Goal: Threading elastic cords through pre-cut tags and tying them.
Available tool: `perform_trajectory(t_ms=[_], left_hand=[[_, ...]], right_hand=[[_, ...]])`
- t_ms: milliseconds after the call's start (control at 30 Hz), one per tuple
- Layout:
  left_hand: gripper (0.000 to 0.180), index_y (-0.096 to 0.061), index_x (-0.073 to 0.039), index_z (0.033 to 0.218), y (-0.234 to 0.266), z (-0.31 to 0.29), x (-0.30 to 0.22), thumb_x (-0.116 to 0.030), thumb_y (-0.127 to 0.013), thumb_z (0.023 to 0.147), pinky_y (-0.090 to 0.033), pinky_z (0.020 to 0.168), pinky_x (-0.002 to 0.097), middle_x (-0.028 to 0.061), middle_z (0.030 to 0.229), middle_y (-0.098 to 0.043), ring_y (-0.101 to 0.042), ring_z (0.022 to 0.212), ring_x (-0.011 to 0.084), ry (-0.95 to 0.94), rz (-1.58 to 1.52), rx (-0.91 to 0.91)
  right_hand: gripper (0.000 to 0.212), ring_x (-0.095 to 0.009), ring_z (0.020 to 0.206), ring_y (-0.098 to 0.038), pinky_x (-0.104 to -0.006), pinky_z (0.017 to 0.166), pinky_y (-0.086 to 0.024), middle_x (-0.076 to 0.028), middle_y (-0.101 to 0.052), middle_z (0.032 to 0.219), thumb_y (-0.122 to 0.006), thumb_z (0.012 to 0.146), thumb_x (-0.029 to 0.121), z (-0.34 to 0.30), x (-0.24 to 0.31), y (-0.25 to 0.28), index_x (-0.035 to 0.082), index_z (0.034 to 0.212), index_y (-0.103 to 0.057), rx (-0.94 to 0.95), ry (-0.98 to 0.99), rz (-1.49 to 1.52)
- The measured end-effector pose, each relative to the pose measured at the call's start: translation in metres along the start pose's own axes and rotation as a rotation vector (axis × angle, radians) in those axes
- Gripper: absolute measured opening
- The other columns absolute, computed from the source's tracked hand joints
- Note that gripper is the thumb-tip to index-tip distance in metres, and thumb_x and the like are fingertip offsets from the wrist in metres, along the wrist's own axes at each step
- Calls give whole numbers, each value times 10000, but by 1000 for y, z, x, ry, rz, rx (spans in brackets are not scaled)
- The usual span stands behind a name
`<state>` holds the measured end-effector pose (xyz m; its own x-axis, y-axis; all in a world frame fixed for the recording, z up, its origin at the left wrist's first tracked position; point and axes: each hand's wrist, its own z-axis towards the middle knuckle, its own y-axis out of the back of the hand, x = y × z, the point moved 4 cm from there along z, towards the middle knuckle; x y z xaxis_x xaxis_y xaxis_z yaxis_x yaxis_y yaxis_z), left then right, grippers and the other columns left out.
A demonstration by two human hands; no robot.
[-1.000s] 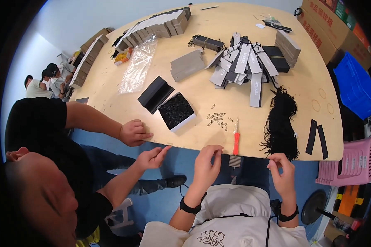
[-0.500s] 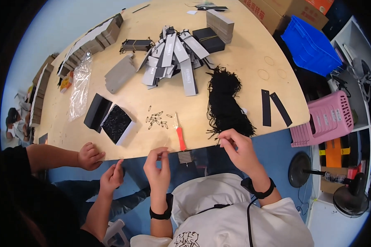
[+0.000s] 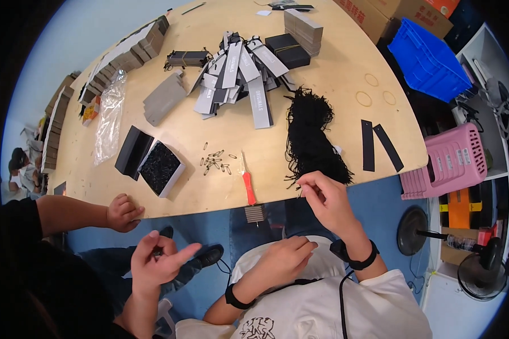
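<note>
My right hand [image 3: 327, 202] is at the table's front edge, thumb and forefinger pinched on a strand at the lower end of a heap of black cords [image 3: 312, 133]. Drawn back over my lap, my left hand [image 3: 285, 261] has its fingers curled; anything inside them is hidden. In front of me on the table lies a red-handled pointed tool [image 3: 247, 189], its tip away from me. Several small metal clasps [image 3: 214, 161] are scattered to its left. Farther back is a pile of grey and black hang tags [image 3: 234, 76] with black strings.
An open box of small black pieces [image 3: 161, 169] stands left of the clasps. Two black strips [image 3: 367, 146] lie at right, near rubber bands [image 3: 363, 99]. A co-worker's hands [image 3: 158, 260] are close on my left. Pink [image 3: 447, 161] and blue [image 3: 430, 59] baskets stand beyond the table's right edge.
My left hand has moved from the table's edge back and right over my lap. My right hand has barely shifted. The co-worker's nearer hand has risen with its fingers spread.
</note>
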<state>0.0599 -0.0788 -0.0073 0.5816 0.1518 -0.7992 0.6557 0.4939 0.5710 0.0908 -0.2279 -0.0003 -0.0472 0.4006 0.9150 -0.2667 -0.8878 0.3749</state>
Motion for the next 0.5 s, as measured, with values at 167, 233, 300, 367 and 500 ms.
perform_trajectory(t_ms=[167, 233, 300, 367, 500], left_hand=[[180, -646, -8, 946, 25, -21, 25, 42, -609, 776, -500, 623, 303, 106, 799, -619, -617, 686, 219, 253, -100, -182], [182, -648, -6, 952, 40, -32, 30, 46, -613, 781, -493, 621, 289, 99, 790, -619, -617, 687, 200, 311, -185, -272], [183, -649, -5, 958, 48, -38, 34, 49, -618, 786, -487, 619, 276, 91, 782, -619, -616, 687, 181, 378, -267, -355], [197, -653, -16, 976, 51, -38, 34, 34, -645, 786, -484, 620, 263, 84, 770, -619, -615, 687, 167, 395, -249, -333], [200, -654, -22, 976, 40, -26, 28, 26, -660, 782, -478, 610, 252, 83, 774, -621, -608, 682, 171, 321, -180, -216]], right_hand=[[92, -71, 602, -539, -224, 542, -418, -42, -598, 720, -560, 894, 20, 5, 0, 9, 15, 980, -593, -35, -27, 59], [86, -33, 612, -510, -201, 537, -400, -2, -599, 727, -555, 905, 26, 7, -2, 15, 19, 980, -598, -63, -60, 137], [89, -32, 610, -508, -199, 534, -397, -2, -600, 728, -557, 904, 25, 7, -2, 17, 18, 982, -598, -65, -68, 127], [100, -57, 594, -520, -210, 537, -408, -27, -609, 738, -568, 891, 23, 7, 0, 14, 16, 986, -597, -60, -50, 104], [116, -179, 565, -568, -276, 543, -449, -100, -627, 783, -591, 858, 18, 8, 3, 6, 26, 973, -605, -96, 15, -89]])
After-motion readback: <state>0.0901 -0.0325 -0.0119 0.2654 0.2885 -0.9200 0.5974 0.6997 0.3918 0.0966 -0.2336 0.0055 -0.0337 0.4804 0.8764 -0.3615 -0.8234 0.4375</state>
